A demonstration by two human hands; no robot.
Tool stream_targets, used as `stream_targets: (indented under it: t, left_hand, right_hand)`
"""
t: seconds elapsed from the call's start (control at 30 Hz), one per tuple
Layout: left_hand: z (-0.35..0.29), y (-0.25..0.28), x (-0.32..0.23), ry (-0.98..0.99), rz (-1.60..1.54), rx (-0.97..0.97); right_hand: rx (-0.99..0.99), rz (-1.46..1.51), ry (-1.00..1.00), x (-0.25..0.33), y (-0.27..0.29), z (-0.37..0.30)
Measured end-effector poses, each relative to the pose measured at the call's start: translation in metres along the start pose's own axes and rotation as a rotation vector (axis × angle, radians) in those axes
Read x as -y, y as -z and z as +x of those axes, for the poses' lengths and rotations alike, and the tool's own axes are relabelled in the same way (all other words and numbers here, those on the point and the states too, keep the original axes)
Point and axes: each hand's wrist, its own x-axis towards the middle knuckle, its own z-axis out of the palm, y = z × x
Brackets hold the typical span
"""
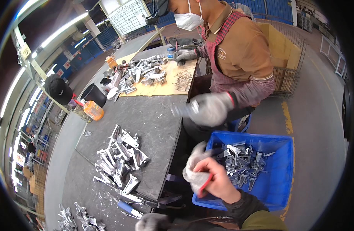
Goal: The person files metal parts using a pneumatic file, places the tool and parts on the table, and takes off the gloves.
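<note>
My right hand is bare and closed on a pale work glove with a red cuff, over the near-left side of a blue bin. The glove is smeared by motion. My left hand, in a grey glove, is at the lower edge by the bench front; blur hides its fingers. Nearest to it lies a blue-and-silver hand tool. Beyond that is a heap of silver metal brackets on the dark workbench. More metal brackets fill part of the bin.
Across from me, a masked co-worker's gloved hand holds a blurred metal piece. Their other glove rests by a blue-topped tool. Beyond are a parts pile on yellow board, an orange bottle, a black bucket and a wire cage.
</note>
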Motion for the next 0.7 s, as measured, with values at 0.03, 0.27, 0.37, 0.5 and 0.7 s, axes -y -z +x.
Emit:
stream_targets:
  t: [0.03,0.27,0.37,0.5,0.7]
  left_hand:
    - [0.001,-0.003,0.003,-0.043,0.023,-0.005]
    - [0.052,-0.011,0.056,0.188,-0.446,0.217]
    - [0.059,0.006,0.068,0.414,-0.679,0.416]
    - [-0.011,0.039,0.066,-0.229,-0.75,0.376]
    - [-0.106,0.062,0.078,-0.371,-0.664,-0.098]
  right_hand:
    - [0.057,-0.239,0.166,-0.002,-0.006,-0.005]
    - [0.872,-0.318,-0.103,-0.039,-0.055,-0.065]
    - [0.791,-0.159,0.29,-0.035,-0.083,-0.082]
    - [0.648,-0.088,0.496,-0.015,-0.128,-0.102]
    - [0.45,-0.915,0.886,0.0,-0.153,-0.139]
